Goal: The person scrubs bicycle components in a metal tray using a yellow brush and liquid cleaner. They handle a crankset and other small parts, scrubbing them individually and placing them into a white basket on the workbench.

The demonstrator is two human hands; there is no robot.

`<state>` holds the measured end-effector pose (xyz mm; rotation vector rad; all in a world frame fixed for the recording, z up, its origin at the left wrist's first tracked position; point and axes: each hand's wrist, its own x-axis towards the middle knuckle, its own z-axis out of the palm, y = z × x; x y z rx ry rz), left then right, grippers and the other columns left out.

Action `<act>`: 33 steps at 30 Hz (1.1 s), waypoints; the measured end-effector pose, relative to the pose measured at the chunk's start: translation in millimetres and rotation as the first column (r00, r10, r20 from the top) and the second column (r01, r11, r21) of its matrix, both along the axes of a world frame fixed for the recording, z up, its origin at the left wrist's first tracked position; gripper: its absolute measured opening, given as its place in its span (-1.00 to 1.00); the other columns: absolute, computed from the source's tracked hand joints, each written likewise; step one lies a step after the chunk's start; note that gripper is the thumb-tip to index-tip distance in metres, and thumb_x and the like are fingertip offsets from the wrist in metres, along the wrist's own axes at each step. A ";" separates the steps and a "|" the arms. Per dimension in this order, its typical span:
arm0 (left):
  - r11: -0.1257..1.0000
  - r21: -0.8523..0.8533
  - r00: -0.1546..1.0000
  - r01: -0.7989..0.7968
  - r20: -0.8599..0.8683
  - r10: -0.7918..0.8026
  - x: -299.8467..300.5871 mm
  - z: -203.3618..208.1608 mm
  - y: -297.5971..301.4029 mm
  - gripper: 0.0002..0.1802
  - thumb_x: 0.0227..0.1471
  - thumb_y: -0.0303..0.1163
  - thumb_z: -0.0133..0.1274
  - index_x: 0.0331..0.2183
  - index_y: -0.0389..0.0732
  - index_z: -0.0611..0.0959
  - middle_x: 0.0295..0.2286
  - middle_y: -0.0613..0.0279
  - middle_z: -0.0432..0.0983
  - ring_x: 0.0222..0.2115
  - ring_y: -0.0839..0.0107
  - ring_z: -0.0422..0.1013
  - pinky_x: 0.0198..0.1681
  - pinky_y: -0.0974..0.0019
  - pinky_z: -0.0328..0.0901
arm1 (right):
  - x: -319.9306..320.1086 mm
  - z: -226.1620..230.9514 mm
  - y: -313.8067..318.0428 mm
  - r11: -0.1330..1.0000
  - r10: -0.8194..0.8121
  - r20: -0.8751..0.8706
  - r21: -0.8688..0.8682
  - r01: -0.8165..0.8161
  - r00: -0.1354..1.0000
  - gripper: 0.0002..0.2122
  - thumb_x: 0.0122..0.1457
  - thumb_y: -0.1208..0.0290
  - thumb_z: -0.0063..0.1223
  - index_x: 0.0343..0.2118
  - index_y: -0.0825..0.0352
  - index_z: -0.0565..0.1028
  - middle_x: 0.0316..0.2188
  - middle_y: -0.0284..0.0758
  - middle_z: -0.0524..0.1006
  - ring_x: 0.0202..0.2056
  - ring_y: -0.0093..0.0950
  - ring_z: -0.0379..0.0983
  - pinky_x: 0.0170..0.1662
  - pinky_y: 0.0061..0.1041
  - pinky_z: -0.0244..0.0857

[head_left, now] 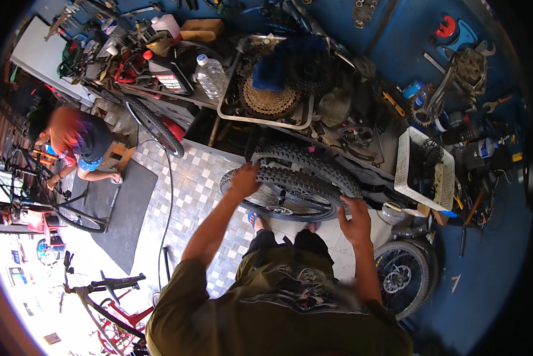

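Observation:
A bicycle wheel with a knobbly black tyre [296, 176] is held in front of me, tilted, above the floor. My left hand [244, 180] closes over the left side of its tyre. At the right end of the tyre, my right hand [355, 222] grips the edge, thumb apart from the fingers. Spokes and a hub with a disc [278, 209] show inside the rim. Just behind it is a second knobbly tyre [331, 166], against the workbench and partly covered by the held wheel.
The workbench carries a metal tray [266, 123] with cassettes, bottles [210, 77] and a white basket [404, 169]. An open drawer [210, 139] juts out below. More wheels [402, 279] lean at right. A co-worker [79, 139] crouches by a bicycle at left; a hose [169, 207] crosses the tiles.

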<state>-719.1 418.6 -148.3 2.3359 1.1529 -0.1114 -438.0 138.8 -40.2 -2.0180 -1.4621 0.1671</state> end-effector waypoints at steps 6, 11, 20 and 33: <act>0.981 0.081 0.983 0.176 -0.062 -0.171 63.1 -78.6 -37.8 0.23 -0.12 -0.22 0.45 0.46 0.01 0.10 0.44 -0.09 -0.01 0.46 -0.14 -0.08 0.44 -0.29 -0.03 | 35.1 -54.7 24.3 0.961 0.091 0.058 -0.268 -0.072 0.994 -0.52 0.19 0.32 0.27 0.17 0.28 0.47 0.08 -0.08 0.52 0.11 -0.03 0.42 0.16 -0.10 0.36; 0.992 0.106 0.995 0.069 -0.082 -0.060 80.9 -76.7 -54.1 0.27 -0.29 -0.19 0.50 0.42 0.01 0.20 0.24 0.01 0.25 0.25 -0.05 0.22 0.30 -0.24 0.16 | 75.0 -95.6 81.0 0.855 0.169 0.062 -0.506 -0.115 0.984 -0.34 0.19 0.18 0.28 0.31 0.31 0.35 0.23 -0.04 0.43 0.21 -0.02 0.37 0.25 -0.09 0.31; 0.975 0.085 0.953 0.207 -0.243 -0.181 45.3 -92.3 -105.9 -0.44 -0.05 -0.31 0.29 0.00 -0.22 0.50 -0.02 -0.03 0.47 0.09 -0.02 0.42 0.11 -0.19 0.32 | 55.5 -141.3 139.8 0.722 0.217 0.089 -0.685 -0.099 0.972 0.00 0.11 -0.07 0.35 0.50 0.26 0.04 0.38 -0.06 0.27 0.31 -0.08 0.27 0.30 -0.06 0.24; 0.887 -0.025 0.871 0.461 -0.177 -0.458 -85.0 -44.1 -121.2 -0.32 0.05 -0.32 0.19 0.23 0.12 0.45 0.00 -0.13 0.48 0.07 -0.10 0.44 0.09 -0.25 0.29 | 14.9 -171.9 61.8 0.801 0.196 0.071 -0.587 -0.118 0.978 -0.23 -0.11 0.28 0.56 0.19 0.22 0.35 0.06 -0.18 0.43 0.16 -0.15 0.36 0.15 -0.06 0.29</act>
